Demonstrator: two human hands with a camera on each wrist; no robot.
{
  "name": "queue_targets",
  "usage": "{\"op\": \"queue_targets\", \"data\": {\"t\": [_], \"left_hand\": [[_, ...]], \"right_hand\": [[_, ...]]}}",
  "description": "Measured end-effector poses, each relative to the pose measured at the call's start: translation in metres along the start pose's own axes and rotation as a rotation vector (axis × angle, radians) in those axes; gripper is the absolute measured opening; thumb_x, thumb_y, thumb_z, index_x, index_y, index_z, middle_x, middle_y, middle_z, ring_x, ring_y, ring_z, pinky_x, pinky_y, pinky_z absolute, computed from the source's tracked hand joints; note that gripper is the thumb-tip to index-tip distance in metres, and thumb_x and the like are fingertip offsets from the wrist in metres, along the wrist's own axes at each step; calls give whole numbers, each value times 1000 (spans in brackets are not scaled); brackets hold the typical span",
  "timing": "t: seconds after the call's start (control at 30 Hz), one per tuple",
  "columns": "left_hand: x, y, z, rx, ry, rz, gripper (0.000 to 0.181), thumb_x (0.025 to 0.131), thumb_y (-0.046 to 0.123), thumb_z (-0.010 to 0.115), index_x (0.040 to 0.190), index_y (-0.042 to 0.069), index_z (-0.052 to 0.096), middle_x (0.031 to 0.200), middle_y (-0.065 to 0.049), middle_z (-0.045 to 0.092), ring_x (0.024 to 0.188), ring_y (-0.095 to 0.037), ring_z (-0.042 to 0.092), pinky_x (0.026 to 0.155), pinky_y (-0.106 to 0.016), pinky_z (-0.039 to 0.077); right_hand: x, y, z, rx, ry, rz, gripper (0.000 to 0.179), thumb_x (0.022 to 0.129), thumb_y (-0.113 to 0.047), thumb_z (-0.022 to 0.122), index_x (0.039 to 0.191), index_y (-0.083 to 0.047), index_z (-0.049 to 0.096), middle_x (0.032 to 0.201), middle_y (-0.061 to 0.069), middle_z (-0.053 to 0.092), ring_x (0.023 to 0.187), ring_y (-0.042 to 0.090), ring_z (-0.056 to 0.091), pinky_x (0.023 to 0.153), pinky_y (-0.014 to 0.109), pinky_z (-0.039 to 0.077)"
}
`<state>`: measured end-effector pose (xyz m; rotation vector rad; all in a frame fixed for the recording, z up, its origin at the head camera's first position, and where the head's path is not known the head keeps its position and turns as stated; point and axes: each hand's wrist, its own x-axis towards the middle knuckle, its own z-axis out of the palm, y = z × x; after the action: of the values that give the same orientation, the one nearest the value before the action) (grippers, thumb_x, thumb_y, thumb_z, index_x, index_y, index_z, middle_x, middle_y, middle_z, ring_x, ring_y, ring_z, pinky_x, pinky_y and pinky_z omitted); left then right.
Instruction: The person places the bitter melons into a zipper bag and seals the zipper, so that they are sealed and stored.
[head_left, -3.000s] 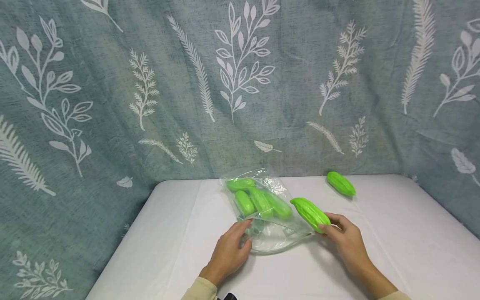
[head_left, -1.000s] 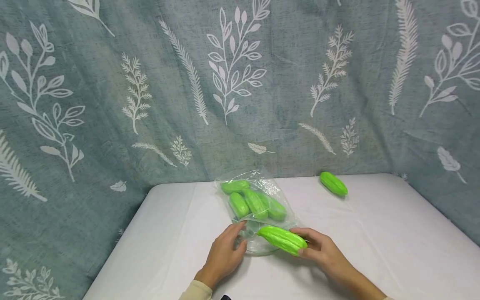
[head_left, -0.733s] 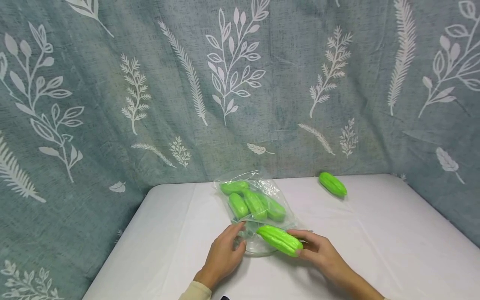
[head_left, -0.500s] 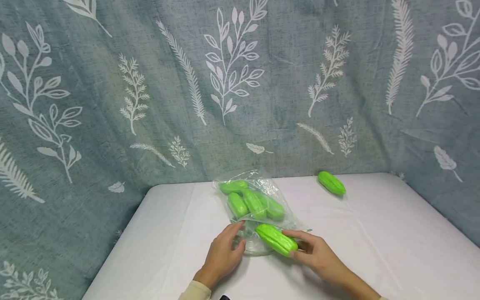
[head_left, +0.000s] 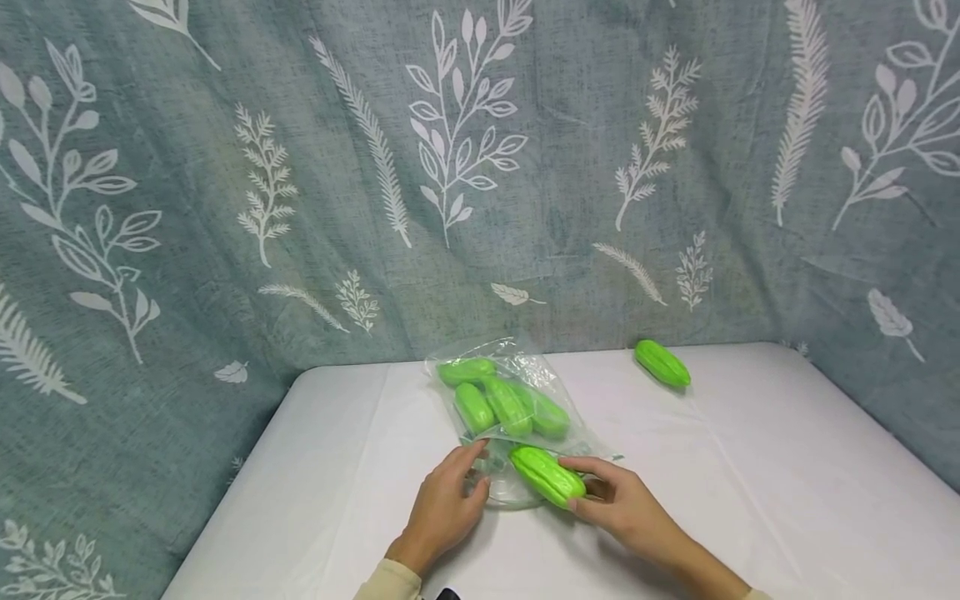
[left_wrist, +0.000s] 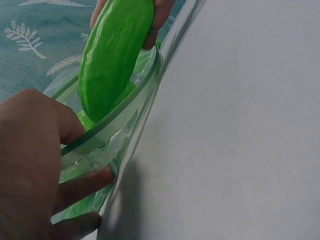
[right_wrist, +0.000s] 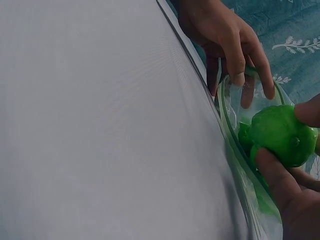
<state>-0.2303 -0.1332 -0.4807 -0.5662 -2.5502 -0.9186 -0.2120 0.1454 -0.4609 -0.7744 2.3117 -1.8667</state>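
My right hand pinches one end of a bright green bitter melon between thumb and fingers. Its free end points over the mouth of a clear zip bag, seen dipping inside the rim in the left wrist view. At the bag's left edge, my left hand holds the rim, with fingers on both sides of the film. Several more bitter melons lie inside the bag, blurred by the plastic. From the right wrist view, the held bitter melon shows end-on beside the bag's green-edged rim.
Another bitter melon lies alone near the back right edge of the white-covered table. A teal curtain with white leaf prints hangs right behind the table and along its sides.
My right hand has brought the bitter melon leftward from beside the bag to over its mouth, turning it so the free end points in. The left hand has stayed at the rim.
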Motion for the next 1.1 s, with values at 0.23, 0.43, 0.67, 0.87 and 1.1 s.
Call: {"op": "queue_targets", "data": {"t": [0.23, 0.43, 0.67, 0.87, 1.1], "left_hand": [[-2, -3, -1, 7, 29, 24, 55, 90, 14, 68, 143, 15, 54, 122, 3, 66, 101, -15, 68, 86, -37, 56], [-2, -2, 0, -25, 20, 23, 55, 90, 13, 67, 144, 14, 54, 122, 1, 66, 102, -17, 68, 86, -37, 56], [1, -3, 0, -8, 32, 42, 54, 89, 14, 67, 142, 14, 55, 121, 2, 66, 100, -17, 67, 85, -37, 56], [3, -4, 0, -9, 42, 47, 53, 90, 13, 67, 141, 13, 56, 120, 1, 67, 102, -18, 67, 86, -38, 55], [1, -3, -1, 11, 17, 22, 53, 90, 16, 66, 142, 15, 55, 121, 3, 66, 104, -17, 67, 87, -37, 55]], "right_hand": [[4, 0, -2, 9, -5, -10, 51, 91, -7, 72, 139, 0, 55, 134, 25, 53, 107, 21, 66, 83, 30, 58], [6, 0, -5, -36, -11, 15, 51, 91, -10, 73, 138, -1, 56, 133, 24, 56, 109, 23, 66, 83, 30, 57], [12, -3, 5, -120, 20, -24, 51, 87, -4, 76, 134, 1, 58, 131, 24, 57, 111, 33, 65, 86, 29, 57], [22, -8, 17, -308, 24, -89, 49, 87, -6, 76, 133, -3, 60, 132, 13, 59, 118, 31, 60, 89, 27, 55], [22, -2, 22, -290, 36, -127, 46, 90, -6, 72, 134, 0, 59, 134, 15, 57, 118, 31, 59, 90, 29, 55]]}}
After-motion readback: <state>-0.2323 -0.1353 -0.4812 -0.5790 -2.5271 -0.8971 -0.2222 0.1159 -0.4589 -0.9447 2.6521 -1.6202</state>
